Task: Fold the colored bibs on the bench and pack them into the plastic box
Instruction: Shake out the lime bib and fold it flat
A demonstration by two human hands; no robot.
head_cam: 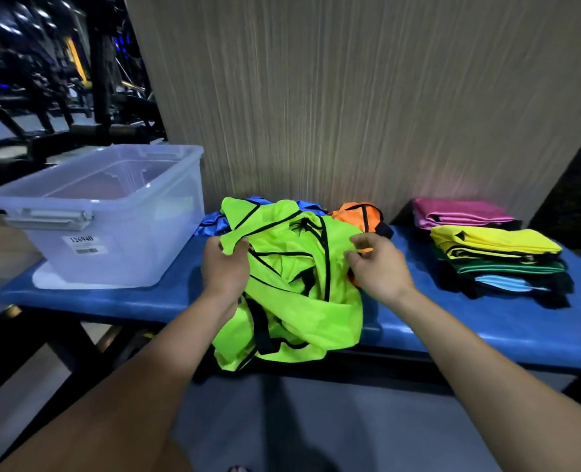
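On the long blue padded counter [118,296], right of the clear plastic box [112,212], a crumpled lime-green mesh bib with black trim [292,287] lies between both hands, the left hand [226,267] gripping its upper left edge and the right hand [377,267] pinching its upper right edge.

Bare blue bench [139,298] lies between the plastic box [112,212] and the crumpled green bib [292,284].

plastic box [112,212] left on bench [452,321] | loose bibs [292,277] centre | folded stack [496,257] right
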